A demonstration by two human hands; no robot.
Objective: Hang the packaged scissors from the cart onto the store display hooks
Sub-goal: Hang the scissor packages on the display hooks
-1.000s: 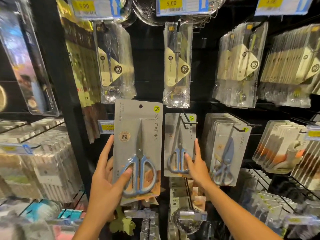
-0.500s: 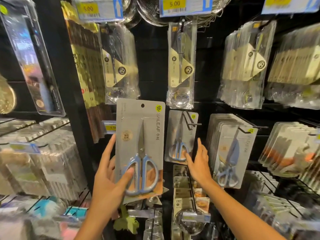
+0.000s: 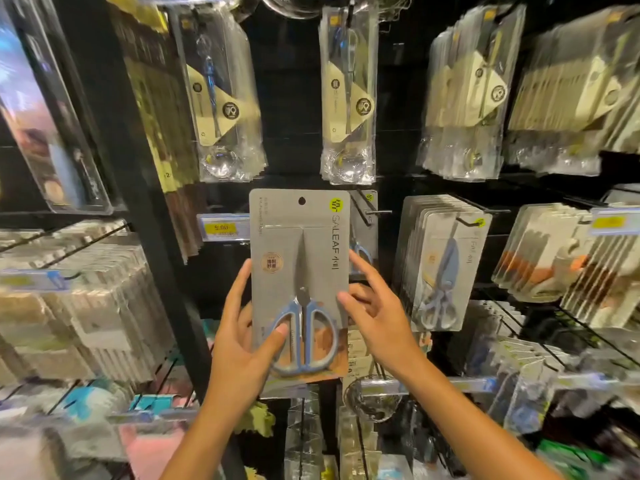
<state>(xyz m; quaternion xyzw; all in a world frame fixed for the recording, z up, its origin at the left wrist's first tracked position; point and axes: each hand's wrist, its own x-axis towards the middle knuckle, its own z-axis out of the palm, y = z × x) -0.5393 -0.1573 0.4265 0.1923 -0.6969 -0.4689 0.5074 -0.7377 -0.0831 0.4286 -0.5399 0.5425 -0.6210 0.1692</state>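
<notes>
A grey card with blue-handled scissors (image 3: 299, 258) is held upright in front of the display, its hang hole at the top. My left hand (image 3: 242, 344) grips its lower left, thumb on the scissor handle. My right hand (image 3: 375, 313) touches the card's right edge with fingers spread. Behind the card a display hook (image 3: 377, 212) sticks out, with another scissors pack (image 3: 363, 237) hanging on it, mostly hidden. More scissors packs (image 3: 440, 265) hang on the hook to the right.
Bagged ladles and spoons (image 3: 348, 98) hang on the row above. A yellow price tag (image 3: 223, 227) sits left of the card. A black upright post (image 3: 114, 168) divides the shelving. Packed goods crowd the left shelves and the lower hooks.
My left hand has carried the scissors card rightward in front of the hook. My right hand left the hanging pack and came onto the card's right edge.
</notes>
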